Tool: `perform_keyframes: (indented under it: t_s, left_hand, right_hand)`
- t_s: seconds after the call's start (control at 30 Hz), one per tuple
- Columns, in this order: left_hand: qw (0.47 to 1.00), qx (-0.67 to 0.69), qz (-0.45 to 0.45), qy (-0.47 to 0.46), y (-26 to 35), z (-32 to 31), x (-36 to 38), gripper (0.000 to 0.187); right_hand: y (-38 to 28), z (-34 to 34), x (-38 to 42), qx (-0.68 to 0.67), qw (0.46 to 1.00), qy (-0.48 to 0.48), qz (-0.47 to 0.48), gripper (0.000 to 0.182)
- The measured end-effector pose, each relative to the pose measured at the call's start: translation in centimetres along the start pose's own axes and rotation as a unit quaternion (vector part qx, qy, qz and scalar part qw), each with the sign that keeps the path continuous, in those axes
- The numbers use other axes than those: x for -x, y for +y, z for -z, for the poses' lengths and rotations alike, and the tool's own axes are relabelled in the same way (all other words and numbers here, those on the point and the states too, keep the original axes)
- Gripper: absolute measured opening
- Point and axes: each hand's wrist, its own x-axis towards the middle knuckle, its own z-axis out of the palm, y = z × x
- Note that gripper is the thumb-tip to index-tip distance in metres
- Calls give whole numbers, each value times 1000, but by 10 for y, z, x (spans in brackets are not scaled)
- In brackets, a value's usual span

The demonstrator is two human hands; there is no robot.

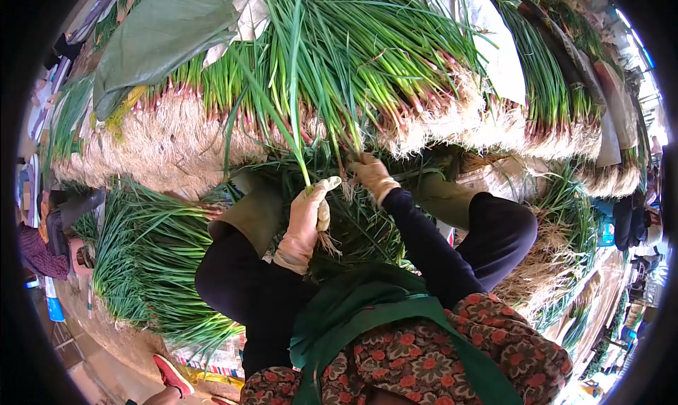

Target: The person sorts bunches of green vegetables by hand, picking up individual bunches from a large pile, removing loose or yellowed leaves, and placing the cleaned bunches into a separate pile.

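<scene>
Gripping a few green onion stalks [296, 115], the gloved left hand [308, 211] is closed around them by the roots; the right hand [373, 175] pinches stems in the stacked pile [367, 73]. Pulling hard might snap leaves.

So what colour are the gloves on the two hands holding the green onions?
Pale cream gloves on the left hand and right hand, clearest in the head view.

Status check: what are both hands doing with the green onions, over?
Left hand gloved, shut on green onion stalk. Right hand gloved, at root end of the big onion pile. Nothing in the way.
</scene>
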Motion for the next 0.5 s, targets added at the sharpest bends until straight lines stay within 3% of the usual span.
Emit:
perform_keyframes:
  t_s: [0.03,0.07,0.1,0.17,0.2,0.27,0.3,0.33,0.37,0.4,0.43,0.47,0.5]
  left_hand:
    - [1000,2,6,-8,-2,5,-1,33]
    - [1000,4,9,-14,-1,7,0,32]
    - [999,-6,7,39,-2,7,-2,32]
    - [990,-26,6,141,-3,1,-10,32]
    - [989,-60,8,135,-3,3,-11,32]
    - [984,-131,19,117,-5,10,-10,32]
    - [993,-78,-24,83,-18,14,-20,33]
    - [997,-22,-64,45,-31,19,-30,34]
    - [996,-5,-48,77,-25,16,-24,34]
    - [993,12,-34,108,-19,12,-19,36]
    - [989,23,-93,113,-24,20,-21,36]
    - [982,88,-66,157,-3,3,-9,35]
    - [976,64,-62,198,10,-5,-4,37]
  right_hand:
    - [7,-10,-10,35,999,-26,8,28]
    - [7,-24,-19,187,976,-25,109,25]
    - [8,-23,-20,264,964,-33,31,23]
    - [0,-27,1,208,975,-62,55,26]
    - [-15,-28,19,197,977,-66,48,29]
    - [26,-35,42,-70,971,-172,153,31]
    - [2,-38,71,198,945,-113,235,30]
    - [-4,-41,82,197,946,-100,236,30]
    - [-6,-43,87,196,947,-88,238,30]
    - [20,-40,70,228,931,-46,282,29]
    - [53,-30,44,224,914,7,339,27]
    - [31,-15,46,45,980,24,192,26]
    - [6,-1,48,-134,989,39,36,24]
